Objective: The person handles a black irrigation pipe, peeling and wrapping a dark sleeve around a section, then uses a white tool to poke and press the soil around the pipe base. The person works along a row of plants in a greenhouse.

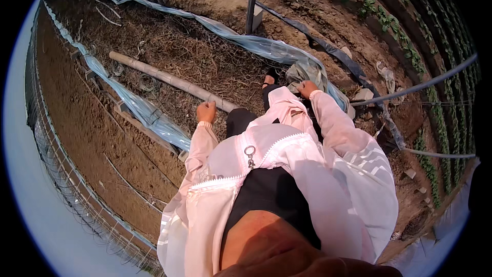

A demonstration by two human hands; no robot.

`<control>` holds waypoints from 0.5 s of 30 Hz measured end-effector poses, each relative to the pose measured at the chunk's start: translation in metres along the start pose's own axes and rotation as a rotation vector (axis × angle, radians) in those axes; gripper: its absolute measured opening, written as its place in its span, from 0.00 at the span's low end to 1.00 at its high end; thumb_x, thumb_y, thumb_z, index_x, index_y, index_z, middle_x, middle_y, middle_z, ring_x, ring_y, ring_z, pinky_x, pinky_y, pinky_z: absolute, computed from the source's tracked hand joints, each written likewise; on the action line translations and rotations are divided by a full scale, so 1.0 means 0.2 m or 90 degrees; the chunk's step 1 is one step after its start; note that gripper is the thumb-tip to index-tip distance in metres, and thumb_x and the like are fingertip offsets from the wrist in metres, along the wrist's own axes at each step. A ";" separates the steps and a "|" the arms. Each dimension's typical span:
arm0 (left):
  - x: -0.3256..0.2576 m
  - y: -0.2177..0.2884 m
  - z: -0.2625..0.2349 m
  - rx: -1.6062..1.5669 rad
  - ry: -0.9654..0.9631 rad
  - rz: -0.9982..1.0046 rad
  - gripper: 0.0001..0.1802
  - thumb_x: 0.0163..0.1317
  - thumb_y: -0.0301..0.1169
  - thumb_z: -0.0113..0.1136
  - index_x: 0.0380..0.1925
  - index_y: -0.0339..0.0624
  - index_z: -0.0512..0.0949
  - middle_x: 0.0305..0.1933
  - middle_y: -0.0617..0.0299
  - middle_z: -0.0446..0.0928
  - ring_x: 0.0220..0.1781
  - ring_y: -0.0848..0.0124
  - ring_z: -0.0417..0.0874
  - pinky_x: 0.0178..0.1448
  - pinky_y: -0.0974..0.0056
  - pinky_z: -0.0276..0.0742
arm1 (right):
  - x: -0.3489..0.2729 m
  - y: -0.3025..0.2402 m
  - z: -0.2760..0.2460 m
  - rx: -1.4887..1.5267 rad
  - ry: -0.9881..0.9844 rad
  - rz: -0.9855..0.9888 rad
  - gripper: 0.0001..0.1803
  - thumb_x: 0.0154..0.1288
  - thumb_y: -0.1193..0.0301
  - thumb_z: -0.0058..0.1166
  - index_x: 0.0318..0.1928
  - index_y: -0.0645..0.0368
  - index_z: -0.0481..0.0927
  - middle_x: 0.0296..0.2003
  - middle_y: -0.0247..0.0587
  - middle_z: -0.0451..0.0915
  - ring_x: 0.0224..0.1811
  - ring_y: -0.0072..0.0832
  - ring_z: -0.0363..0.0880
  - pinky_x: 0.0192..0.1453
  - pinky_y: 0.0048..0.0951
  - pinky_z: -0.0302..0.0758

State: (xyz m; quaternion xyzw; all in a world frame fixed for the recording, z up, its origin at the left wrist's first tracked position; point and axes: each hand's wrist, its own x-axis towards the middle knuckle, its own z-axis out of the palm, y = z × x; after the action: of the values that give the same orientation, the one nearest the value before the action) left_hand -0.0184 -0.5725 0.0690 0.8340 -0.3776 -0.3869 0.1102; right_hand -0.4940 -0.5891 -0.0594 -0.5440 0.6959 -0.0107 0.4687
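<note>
My left hand (206,111) is closed into a fist with nothing visible in it, hanging just above a long pale pole (169,79) that lies across dry straw. My right hand (306,88) is curled beside a crumpled grey-green cloth (307,73) and the edge of a clear plastic sheet (246,41); I cannot tell whether it grips either. Both arms wear pale pink sleeves. My dark shoe (271,77) stands on the straw between the hands.
A dark upright post (253,0) stands on a pale block ahead. Clear plastic film (138,107) runs along the left over bare soil. A bent grey pipe (425,84) crosses at right, near rows of green plants (400,31). Wire coils (148,83) lie in the straw.
</note>
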 end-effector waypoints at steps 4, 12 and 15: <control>0.02 0.74 -0.21 0.107 0.160 0.154 0.22 0.62 0.38 0.63 0.17 0.32 0.76 0.16 0.48 0.75 0.20 0.54 0.80 0.32 0.53 0.73 | 0.13 0.05 -0.19 -0.033 0.049 0.082 0.26 0.62 0.50 0.60 0.32 0.66 0.85 0.33 0.62 0.84 0.36 0.57 0.83 0.45 0.51 0.78; 0.42 1.24 -0.24 0.107 0.098 0.262 0.20 0.61 0.34 0.63 0.17 0.29 0.74 0.19 0.45 0.74 0.25 0.51 0.80 0.33 0.51 0.72 | 0.05 0.39 -0.15 0.363 0.113 0.425 0.16 0.63 0.62 0.59 0.32 0.65 0.84 0.28 0.47 0.85 0.28 0.36 0.86 0.31 0.38 0.80; 0.67 1.36 -0.07 0.170 0.091 0.387 0.19 0.61 0.35 0.65 0.18 0.32 0.75 0.28 0.44 0.77 0.33 0.48 0.80 0.40 0.49 0.75 | 0.11 0.44 -0.08 0.505 0.076 0.404 0.11 0.64 0.67 0.59 0.33 0.63 0.83 0.26 0.46 0.84 0.24 0.34 0.84 0.26 0.35 0.78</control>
State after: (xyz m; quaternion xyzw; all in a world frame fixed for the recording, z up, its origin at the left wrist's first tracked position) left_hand -0.1010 -0.8574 0.1327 0.7152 -0.6479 -0.2238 0.1366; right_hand -0.5695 -0.5790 -0.1107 -0.0849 0.7947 -0.1621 0.5788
